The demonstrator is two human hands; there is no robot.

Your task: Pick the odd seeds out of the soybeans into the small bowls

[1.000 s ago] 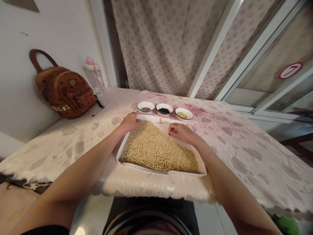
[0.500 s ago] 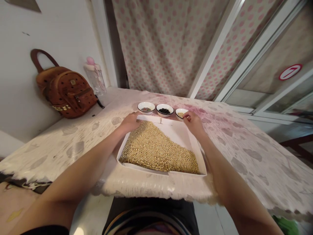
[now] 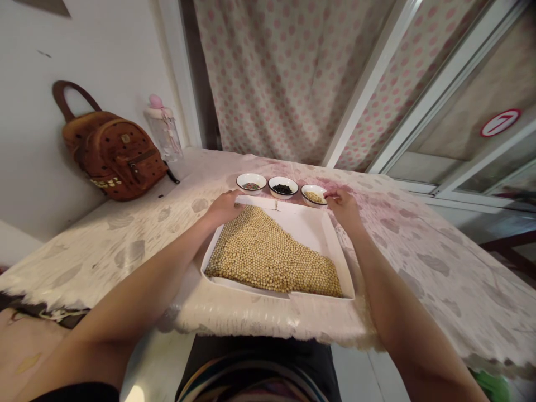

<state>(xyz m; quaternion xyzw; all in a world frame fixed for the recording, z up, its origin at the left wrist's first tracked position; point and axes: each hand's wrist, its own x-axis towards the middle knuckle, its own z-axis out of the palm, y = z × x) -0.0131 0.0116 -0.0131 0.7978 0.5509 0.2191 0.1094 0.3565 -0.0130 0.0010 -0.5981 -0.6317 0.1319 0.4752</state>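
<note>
A shallow white box (image 3: 307,222) lies at the table's front edge, with a wide layer of round, pale-yellow soybeans (image 3: 268,254) over its left and near parts. My left hand (image 3: 226,207) is closed on the box's far left corner, some fingertips hidden. Behind the box stand three white, dark-rimmed bowls in a row. The left bowl (image 3: 239,185) holds small reddish-brown and greenish beans, the middle bowl (image 3: 272,184) black beans, the right bowl (image 3: 305,191) pale-yellow beans. At the right bowl's right rim is my right hand (image 3: 344,207), fingers bent together; I cannot tell whether they grip anything.
A patterned cloth (image 3: 402,257) covers the table. At the back left are a brown backpack (image 3: 125,159) and a clear bottle (image 3: 170,134) with a pink top, beside the wall. A dotted curtain (image 3: 276,78) and a white-framed glass door (image 3: 452,106) rise behind the table.
My right hand has moved right, from over the right bowl to its right rim, uncovering more of the beans inside. My left hand stays at the box's corner.
</note>
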